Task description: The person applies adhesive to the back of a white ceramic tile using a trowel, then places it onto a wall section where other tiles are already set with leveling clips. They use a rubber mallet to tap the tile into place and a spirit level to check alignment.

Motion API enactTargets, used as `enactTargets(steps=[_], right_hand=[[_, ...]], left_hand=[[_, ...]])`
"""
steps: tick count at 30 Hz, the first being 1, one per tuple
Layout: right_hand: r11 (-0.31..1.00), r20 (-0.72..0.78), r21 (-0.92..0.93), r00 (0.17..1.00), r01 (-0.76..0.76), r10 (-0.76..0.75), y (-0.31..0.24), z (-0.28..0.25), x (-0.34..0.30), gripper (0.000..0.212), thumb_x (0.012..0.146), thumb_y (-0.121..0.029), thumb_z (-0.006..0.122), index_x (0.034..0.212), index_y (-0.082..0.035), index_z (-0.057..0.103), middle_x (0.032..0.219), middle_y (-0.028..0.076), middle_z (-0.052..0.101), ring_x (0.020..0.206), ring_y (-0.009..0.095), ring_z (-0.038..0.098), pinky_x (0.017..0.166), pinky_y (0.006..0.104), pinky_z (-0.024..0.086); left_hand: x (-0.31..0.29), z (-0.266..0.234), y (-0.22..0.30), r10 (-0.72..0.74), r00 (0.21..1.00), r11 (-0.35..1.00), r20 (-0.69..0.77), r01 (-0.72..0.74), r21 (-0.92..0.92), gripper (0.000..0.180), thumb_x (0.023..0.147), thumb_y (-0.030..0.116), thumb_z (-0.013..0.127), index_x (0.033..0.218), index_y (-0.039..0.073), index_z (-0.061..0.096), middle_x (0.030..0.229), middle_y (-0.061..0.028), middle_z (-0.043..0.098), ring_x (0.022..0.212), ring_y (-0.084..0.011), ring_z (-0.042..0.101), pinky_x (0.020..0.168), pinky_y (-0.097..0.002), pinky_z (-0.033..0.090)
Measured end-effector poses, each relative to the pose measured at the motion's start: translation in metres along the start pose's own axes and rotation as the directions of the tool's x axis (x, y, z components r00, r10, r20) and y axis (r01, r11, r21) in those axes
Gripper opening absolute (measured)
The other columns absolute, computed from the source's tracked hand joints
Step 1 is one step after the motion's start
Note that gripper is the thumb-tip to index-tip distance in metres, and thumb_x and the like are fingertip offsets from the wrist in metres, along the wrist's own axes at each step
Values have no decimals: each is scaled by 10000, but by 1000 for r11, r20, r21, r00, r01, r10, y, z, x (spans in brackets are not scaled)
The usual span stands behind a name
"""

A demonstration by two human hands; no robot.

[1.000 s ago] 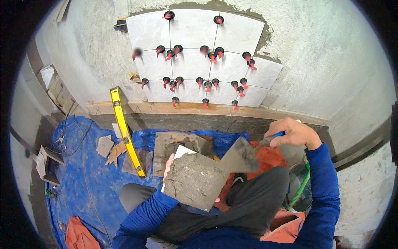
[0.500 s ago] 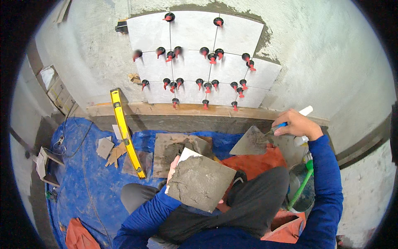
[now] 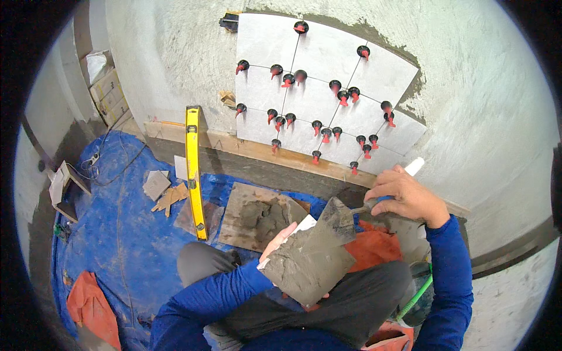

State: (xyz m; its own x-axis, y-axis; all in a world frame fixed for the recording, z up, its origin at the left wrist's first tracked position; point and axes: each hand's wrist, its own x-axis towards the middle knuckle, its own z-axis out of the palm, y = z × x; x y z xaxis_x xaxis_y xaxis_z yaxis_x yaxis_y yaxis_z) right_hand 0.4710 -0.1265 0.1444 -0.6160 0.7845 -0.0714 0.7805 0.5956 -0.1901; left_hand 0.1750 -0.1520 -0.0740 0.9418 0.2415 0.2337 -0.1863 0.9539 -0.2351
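cradling a mortar-coated tile [image 3: 307, 263] above my legs [image 3: 374, 286], my left hand [image 3: 278, 238] wraps its ten o'clock edge, palm side under, a few fingertips showing past the lower edge, coated face up. my right hand [image 3: 404, 196], at two o'clock from the tile, is curled round a trowel [image 3: 336, 222] by its handle; the blade overlaps the tile's one o'clock edge, though i can't tell how hard it presses. a board [image 3: 237, 202] with a heap of mortar [image 3: 263, 219] lies at eleven, the yellow level [image 3: 193, 167] leans at ten, and wall tiles [image 3: 322, 47] with red-and-black clips [image 3: 326, 134] fill twelve
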Motion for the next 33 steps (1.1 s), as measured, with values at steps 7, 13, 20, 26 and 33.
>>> enactTargets(steps=[7, 13, 20, 26, 33], right_hand=[[985, 75, 107, 989, -136, 129, 32, 12, 18, 395, 893, -404, 772, 1134, -91, 774, 1209, 134, 726, 1206, 286, 625, 1074, 428, 378], [991, -149, -59, 982, -123, 113, 56, -3, -4, 391, 839, -363, 801, 1067, -50, 746, 956, 112, 688, 959, 339, 633, 930, 436, 441], [996, -292, -39, 954, -83, 68, -23, 0, -31, 375, 753, -308, 839, 1012, -60, 728, 881, 116, 627, 843, 337, 592, 781, 415, 446], [925, -287, -381, 951, -2, -116, -62, 0, -26, 353, 724, -299, 831, 992, -92, 733, 905, 72, 613, 832, 287, 562, 732, 406, 419], [876, -332, -483, 926, -2, -180, -70, -2, -10, 348, 735, -268, 826, 1018, -90, 729, 910, 69, 612, 830, 281, 559, 724, 405, 414]], left_hand=[[-2, -3, 2, -14, 1000, 989, 25, 11, 147, 693, 1042, 611, 416, 1523, 120, 502, 1531, -198, 531, 1354, -413, 553, 1122, -646, 412], [-9, 12, 9, 149, 988, 987, -36, -151, -60, 761, 1005, 664, 459, 1542, 124, 466, 1584, -262, 426, 1349, -562, 490, 1006, -828, 363], [-2, 21, 36, 395, 918, 913, 48, -397, 94, 683, 1007, 654, 464, 1457, 150, 566, 1512, -206, 539, 1334, -483, 538, 1039, -805, 360], [4, 35, 35, 467, 884, 884, 25, -467, 10, 749, 1007, 673, 426, 1510, 124, 512, 1552, -218, 494, 1367, -490, 504, 1093, -774, 324], [10, 39, 26, 333, 921, 919, 201, -365, 150, 819, 995, 703, 419, 1561, 111, 441, 1587, -248, 435, 1379, -498, 492, 1124, -721, 356]])
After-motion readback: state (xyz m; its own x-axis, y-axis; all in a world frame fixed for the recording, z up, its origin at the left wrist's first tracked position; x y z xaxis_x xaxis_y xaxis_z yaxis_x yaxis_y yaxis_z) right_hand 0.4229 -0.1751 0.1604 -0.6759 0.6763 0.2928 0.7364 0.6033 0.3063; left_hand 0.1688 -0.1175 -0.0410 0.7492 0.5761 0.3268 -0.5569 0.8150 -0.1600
